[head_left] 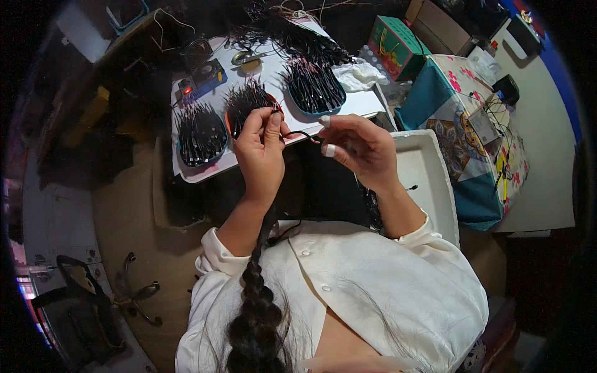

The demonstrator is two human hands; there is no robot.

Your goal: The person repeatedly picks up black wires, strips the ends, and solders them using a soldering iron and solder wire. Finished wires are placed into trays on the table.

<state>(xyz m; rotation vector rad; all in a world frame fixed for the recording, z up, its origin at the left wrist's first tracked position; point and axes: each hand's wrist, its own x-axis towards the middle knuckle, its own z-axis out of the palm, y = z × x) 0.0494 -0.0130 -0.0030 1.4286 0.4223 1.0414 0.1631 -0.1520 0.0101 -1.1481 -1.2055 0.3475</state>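
My left hand (261, 152) is closed in a pinch near the front edge of the white table (214, 163). It grips a thin black cable (297, 132), and a bit of red shows at its fingertips. The cable curves across toward my right hand (364, 148), whose thumb and forefinger are apart and wear white tip covers. Its far end reaches the gap between them; I see no firm hold there. Beyond my hands stand a blue basket of black cables (313, 87), a red-orange basket of cables (244, 102) and, at the left, another basket of cables (200, 133).
A blue device (208, 78) with a red light and a small round metal dish (247, 61) are on the table. More loose cables (292, 34) lie at the back. A white foam box (429, 180) stands at the right, beside a cloth-covered table (479, 112) and a green box (396, 46).
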